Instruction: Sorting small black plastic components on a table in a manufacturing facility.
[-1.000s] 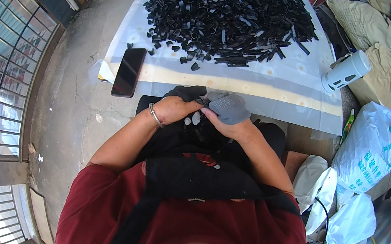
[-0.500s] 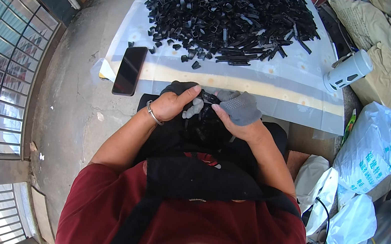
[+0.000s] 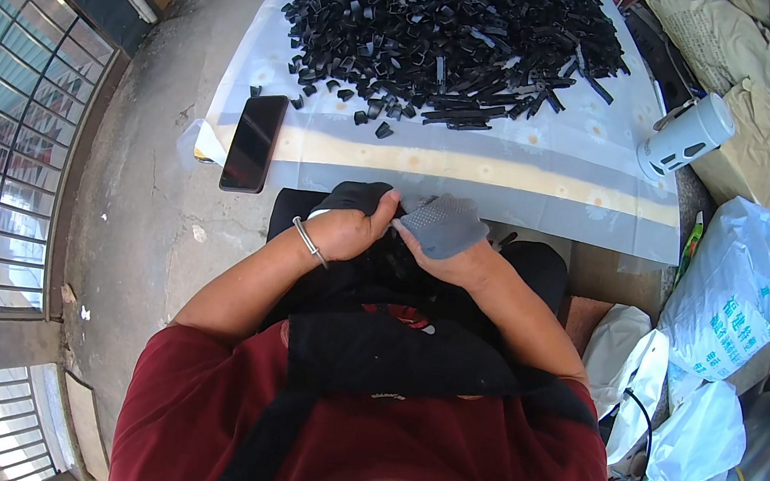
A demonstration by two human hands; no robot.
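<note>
Above my lap, my two hands meet with thumbs close together. My left hand [image 3: 354, 228] wears a partial dark glove, and its fingers curl inward with the bare thumb on top. On my right hand [image 3: 445, 240] is a grey dotted partial glove; that hand is closed too, its thumb tip against the left hand. Whatever they grip between them is hidden by the fingers. Dark bits, too shadowed to make out, show in my lap just under the hands. Beyond them, a large heap of small black curved pieces and strips [image 3: 445, 40] covers the table.
A flowered cloth [image 3: 553, 181] covers the table. At its left edge lies a dark phone [image 3: 254, 143]; a white tumbler [image 3: 687, 138] stands at the right. Plastic bags [image 3: 726, 291] and sacks [image 3: 719, 37] crowd the right side. A barred window [image 3: 12, 135] is at the left.
Both hands have drawn slightly down toward my lap and turned inward, the right one shifting left. The black piece seen between them earlier is now hidden.
</note>
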